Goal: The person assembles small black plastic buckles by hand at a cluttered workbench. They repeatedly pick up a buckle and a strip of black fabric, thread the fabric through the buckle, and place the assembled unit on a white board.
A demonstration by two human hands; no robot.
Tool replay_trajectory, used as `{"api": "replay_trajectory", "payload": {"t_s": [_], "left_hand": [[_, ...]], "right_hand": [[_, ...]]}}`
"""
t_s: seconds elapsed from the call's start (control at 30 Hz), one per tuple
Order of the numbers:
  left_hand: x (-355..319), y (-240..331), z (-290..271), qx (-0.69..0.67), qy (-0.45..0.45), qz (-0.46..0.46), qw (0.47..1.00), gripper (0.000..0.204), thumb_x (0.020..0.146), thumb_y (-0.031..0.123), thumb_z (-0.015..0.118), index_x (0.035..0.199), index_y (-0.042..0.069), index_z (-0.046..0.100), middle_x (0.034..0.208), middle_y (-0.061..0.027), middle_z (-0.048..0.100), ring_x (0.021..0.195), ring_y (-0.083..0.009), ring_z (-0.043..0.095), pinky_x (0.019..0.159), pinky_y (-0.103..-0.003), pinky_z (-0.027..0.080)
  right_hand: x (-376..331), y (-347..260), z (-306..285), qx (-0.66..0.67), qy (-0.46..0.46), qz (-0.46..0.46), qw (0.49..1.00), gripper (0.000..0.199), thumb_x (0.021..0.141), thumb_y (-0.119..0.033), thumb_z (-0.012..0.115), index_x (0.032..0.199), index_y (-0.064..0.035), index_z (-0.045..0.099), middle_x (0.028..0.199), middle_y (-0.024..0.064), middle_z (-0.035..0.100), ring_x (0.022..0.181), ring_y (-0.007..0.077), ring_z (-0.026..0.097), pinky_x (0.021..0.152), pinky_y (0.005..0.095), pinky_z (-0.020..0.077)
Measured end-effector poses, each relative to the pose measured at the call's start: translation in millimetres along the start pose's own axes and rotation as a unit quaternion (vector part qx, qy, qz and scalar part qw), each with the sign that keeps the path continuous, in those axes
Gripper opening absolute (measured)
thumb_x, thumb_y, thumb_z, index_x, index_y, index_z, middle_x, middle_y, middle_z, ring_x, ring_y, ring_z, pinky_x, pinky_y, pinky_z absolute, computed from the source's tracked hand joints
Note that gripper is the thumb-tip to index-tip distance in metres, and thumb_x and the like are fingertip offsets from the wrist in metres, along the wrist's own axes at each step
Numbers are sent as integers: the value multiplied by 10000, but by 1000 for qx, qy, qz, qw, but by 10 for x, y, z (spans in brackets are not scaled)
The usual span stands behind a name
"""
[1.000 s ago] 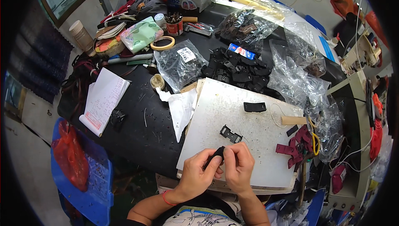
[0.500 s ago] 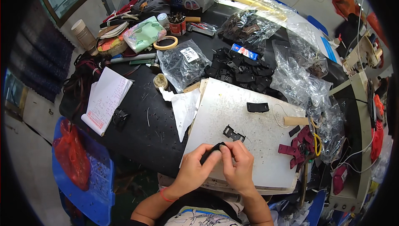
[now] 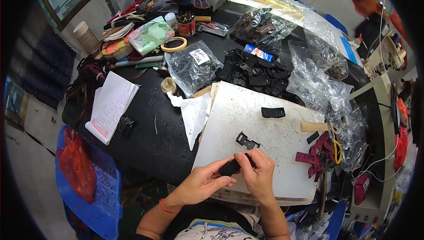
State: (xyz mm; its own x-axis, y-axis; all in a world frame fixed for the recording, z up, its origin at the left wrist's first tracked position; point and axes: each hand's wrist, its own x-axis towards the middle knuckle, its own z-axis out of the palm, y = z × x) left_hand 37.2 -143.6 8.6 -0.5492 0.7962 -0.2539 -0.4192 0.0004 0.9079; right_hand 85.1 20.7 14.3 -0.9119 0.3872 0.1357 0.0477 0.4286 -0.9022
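Between my hands is a small black rectangular piece (image 3: 229,168), tilted, its exact kind unclear. My left hand (image 3: 197,184) grips its left end, thumb below and fingers behind. My right hand (image 3: 258,174) pinches its right end, the thumb lying on top. Just beyond my fingers, a black plastic frame with cut-outs (image 3: 247,141) lies on the white board (image 3: 282,169). Farther up the board rests a black rectangular piece (image 3: 273,112) with a smooth face.
Past the board lies a heap of black pieces (image 3: 256,75) beside clear plastic bags (image 3: 309,79). Dark red pieces (image 3: 316,157) and yellow-handled scissors (image 3: 338,152) sit at the board's right edge. An open notebook (image 3: 112,103) and a tape roll (image 3: 174,44) are on the left.
The black piece has been turned and shows more of its face. My left hand has opened out a little and shifted left; my right thumb has moved over the piece.
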Motion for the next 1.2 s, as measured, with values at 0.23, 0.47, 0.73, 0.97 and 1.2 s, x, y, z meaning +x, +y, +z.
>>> {"api": "replay_trajectory", "payload": {"t_s": [0.23, 0.47, 0.73, 0.97, 1.2], "left_hand": [[41, -173, 87, -24, 115, 10, 993, 360, 967, 80, 445, 1292, -72, 417, 1038, -145, 629, 952, -179, 635, 846, -276, 511], [8, -33, 14, -158, 52, -43, 985, 380, 961, 43, 408, 1319, -81, 373, 1251, -168, 503, 1086, -202, 574, 935, -295, 471], [88, -80, -19, 178, 204, 118, 955, 276, 922, 99, 530, 1183, 12, 546, 846, -138, 683, 831, -157, 675, 674, -276, 516], [598, 240, -1091, 492, 370, 226, 755, 153, 870, 38, 494, 940, -28, 614, 925, -194, 631, 875, -360, 609, 737, -422, 476], [1108, 48, -1633, 603, 376, 186, 678, 296, 829, 98, 582, 1101, -19, 558, 1179, -182, 558, 1180, -365, 458, 928, -435, 382]], "right_hand": [[-93, -19, 106, -125, 42, -152, 980, 95, 779, -82, 704, 749, -27, 633, 619, 79, 513, 498, 226, 496, 437, 329, 378], [-58, 78, 114, -92, 28, -113, 989, 126, 773, -79, 709, 729, -24, 605, 614, 101, 495, 494, 253, 487, 435, 348, 377], [263, -84, -40, -151, -78, -185, 968, 218, 819, -117, 659, 661, -31, 535, 605, 127, 499, 503, 296, 515, 451, 379, 397], [1070, -2, -455, -197, 144, -85, 966, 429, 875, -249, 627, 1174, 43, 528, 718, 139, 615, 544, 233, 561, 521, 334, 431], [636, 220, -442, -201, 69, -81, 974, 164, 846, -108, 634, 973, -4, 643, 748, 125, 613, 574, 192, 570, 523, 303, 438]]}}
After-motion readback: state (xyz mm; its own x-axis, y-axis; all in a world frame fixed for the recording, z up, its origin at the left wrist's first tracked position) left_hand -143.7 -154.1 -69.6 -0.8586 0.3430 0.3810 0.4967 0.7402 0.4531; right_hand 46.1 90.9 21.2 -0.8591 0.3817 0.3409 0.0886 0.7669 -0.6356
